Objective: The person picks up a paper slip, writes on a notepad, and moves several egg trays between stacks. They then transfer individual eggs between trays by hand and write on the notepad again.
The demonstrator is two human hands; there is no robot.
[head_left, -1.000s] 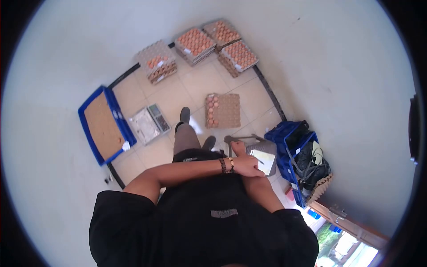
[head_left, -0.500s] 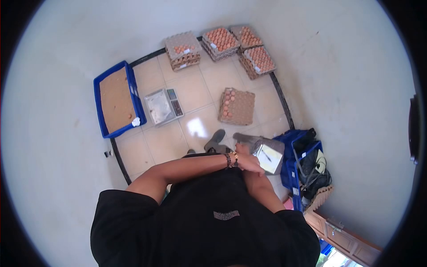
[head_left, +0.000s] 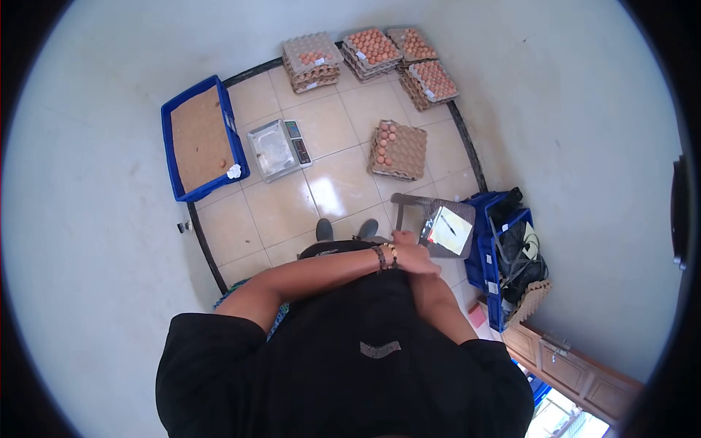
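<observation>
My left hand [head_left: 418, 260], with dark and gold-coloured bracelets at the wrist, lies across my right forearm and appears wrapped around it. Beyond it, my right hand [head_left: 404, 237] pokes out with its fingers curled in; part of it is hidden, and nothing shows in it. Both hands are in front of my belly, near a grey plastic seat [head_left: 410, 198]. On that seat rests a clipboard with white paper [head_left: 451, 237] and a dark pen [head_left: 447, 225]. Farther ahead on the floor, a stack of egg trays [head_left: 409, 155] carries several brown eggs along its left side.
A digital scale [head_left: 274, 152] stands on the tiles, left of the trays. Beyond it is a blue crate [head_left: 240, 150] with a brown bottom and an egg. Stacks of filled egg trays [head_left: 372, 47] line the far wall. Blue crates with bags [head_left: 515, 252] stand at right.
My view has shifted, so the floor items sit higher in it. My two boots now stand side by side. My left hand stays across my right forearm.
</observation>
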